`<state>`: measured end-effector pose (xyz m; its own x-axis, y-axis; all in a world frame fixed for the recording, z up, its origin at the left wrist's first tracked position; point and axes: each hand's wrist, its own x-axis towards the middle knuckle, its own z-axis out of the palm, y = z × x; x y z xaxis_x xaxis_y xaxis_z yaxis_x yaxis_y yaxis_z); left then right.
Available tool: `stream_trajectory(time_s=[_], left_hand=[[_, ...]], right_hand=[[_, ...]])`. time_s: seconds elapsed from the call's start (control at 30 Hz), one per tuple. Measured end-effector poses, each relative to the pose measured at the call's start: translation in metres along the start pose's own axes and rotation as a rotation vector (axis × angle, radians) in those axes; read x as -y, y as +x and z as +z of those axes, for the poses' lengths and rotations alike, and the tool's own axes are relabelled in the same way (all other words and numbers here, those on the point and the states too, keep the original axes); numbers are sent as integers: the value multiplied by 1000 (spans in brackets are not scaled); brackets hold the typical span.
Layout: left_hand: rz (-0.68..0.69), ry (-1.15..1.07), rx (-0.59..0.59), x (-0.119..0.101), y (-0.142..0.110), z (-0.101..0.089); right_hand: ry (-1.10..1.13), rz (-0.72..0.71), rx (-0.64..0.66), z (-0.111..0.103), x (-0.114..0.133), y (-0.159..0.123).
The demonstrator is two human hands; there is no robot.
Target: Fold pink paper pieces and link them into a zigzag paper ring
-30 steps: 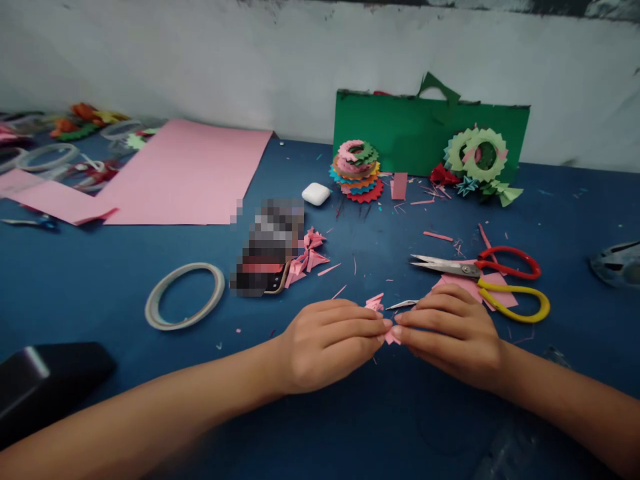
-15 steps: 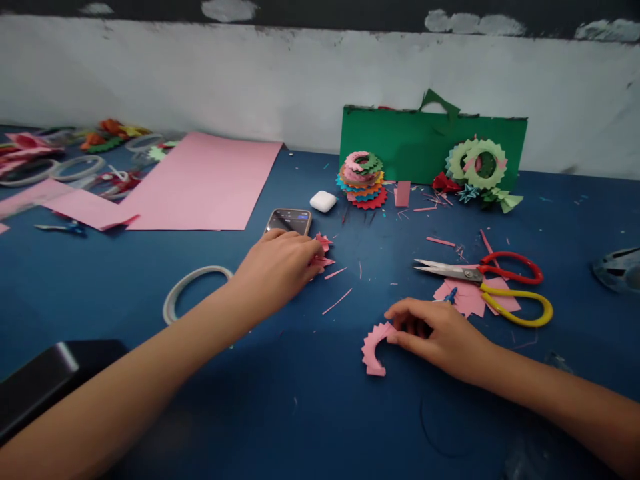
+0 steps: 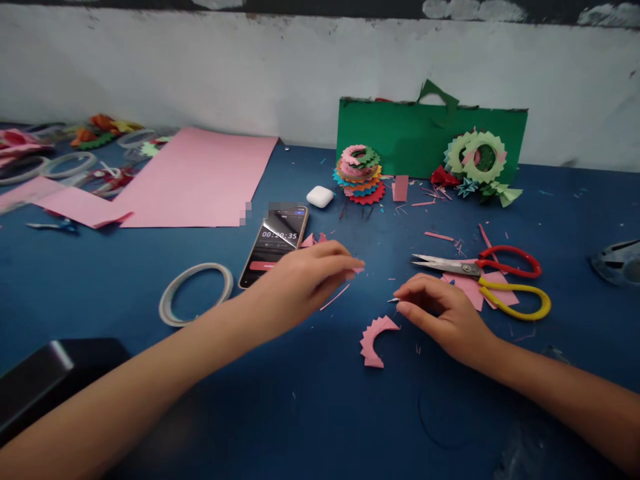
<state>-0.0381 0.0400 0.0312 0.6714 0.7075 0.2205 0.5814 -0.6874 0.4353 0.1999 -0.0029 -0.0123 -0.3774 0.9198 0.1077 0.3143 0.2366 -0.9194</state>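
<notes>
My left hand (image 3: 315,280) reaches over the table, its fingertips pinching a small pink paper piece (image 3: 358,269) mostly hidden by the fingers. To its right, my right hand (image 3: 445,313) is curled round a slim pointed tool (image 3: 393,300). Only the thin tip and a bit of blue behind the knuckles show, so its kind is unclear. Just below the right fingertips, apart from them, a zigzag-edged pink paper arc (image 3: 373,343) lies on the table. Folded pink paper pieces (image 3: 310,241) lie behind my left hand. Scissors (image 3: 470,268) with red and yellow handles rest on pink paper squares (image 3: 465,288).
A phone (image 3: 275,243) and a tape roll (image 3: 167,300) lie near my left forearm. Behind are a white case (image 3: 320,196), stacked paper rings (image 3: 360,177), a green board (image 3: 400,140) and a pink sheet (image 3: 200,177). A black object (image 3: 60,373) stands front left.
My left hand has moved right from the folded pink pieces with a small one, uncovering the phone. My right fingers have come away from the pink arc and risen slightly.
</notes>
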Motion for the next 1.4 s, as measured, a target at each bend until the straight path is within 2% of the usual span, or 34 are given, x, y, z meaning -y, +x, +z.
stream_trajectory(time_s=[0.1, 0.17, 0.3, 0.37, 0.47, 0.57, 0.7, 0.83, 0.93, 1.03, 1.1, 1.27, 1.4], left_hand=[[71, -214, 81, -20, -3, 13], [116, -341, 119, -30, -6, 24], [102, -504, -27, -38, -10, 40], [9, -454, -73, -38, -11, 43], [-104, -236, 39, -38, -11, 44], [-89, -50, 181, -38, -13, 47], [-67, -30, 211, -38, -15, 53], [-75, -124, 115, -36, -16, 54], [-71, -222, -46, -33, -15, 50], [-7, -274, -218, -31, -13, 47], [33, -261, -284, -31, -13, 46], [81, -116, -334, -32, -12, 46], [142, 78, -352, -34, -12, 44]], right_hand=[[87, -21, -18, 4, 3, 0], [194, -3, 51, 7, 4, -1], [410, 105, 175, 8, 3, -1], [421, 121, 156, 4, 1, 1], [279, 102, 47, -4, -2, 5], [193, 124, -52, -9, -2, 8], [286, 166, -15, -8, -3, 11], [355, 206, 11, -8, -4, 12], [345, 179, 25, -10, -2, 12], [312, 135, 0, -12, 2, 10], [313, 114, -20, -11, 5, 9], [294, 93, -58, -3, 8, 3], [329, 126, 17, 5, 5, -1]])
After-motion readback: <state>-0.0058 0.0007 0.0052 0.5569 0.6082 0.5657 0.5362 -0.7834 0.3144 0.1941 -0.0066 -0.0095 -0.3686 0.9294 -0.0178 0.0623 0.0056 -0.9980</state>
